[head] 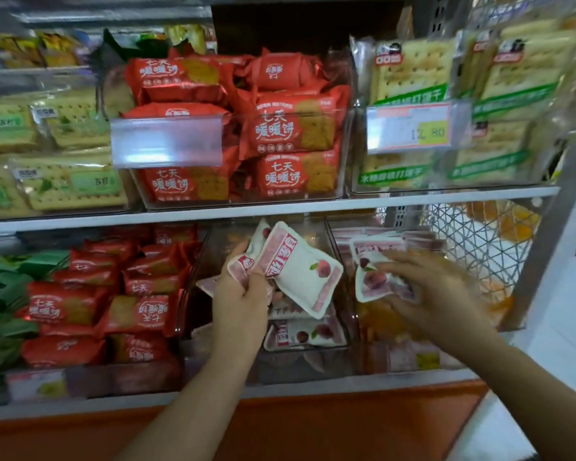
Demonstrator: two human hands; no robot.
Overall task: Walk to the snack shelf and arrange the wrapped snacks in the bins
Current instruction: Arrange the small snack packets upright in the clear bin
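Price tag (413, 128) upper right; wire basket (473, 241) lower right.

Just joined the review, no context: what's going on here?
A person is arranging a snack shelf. The left hand grips pink packets above the middle bin of the lower row, which holds a few more. The right hand lies on a single packet at the right bin; blur hides whether it grips. Red packets fill the bins above and to the left.
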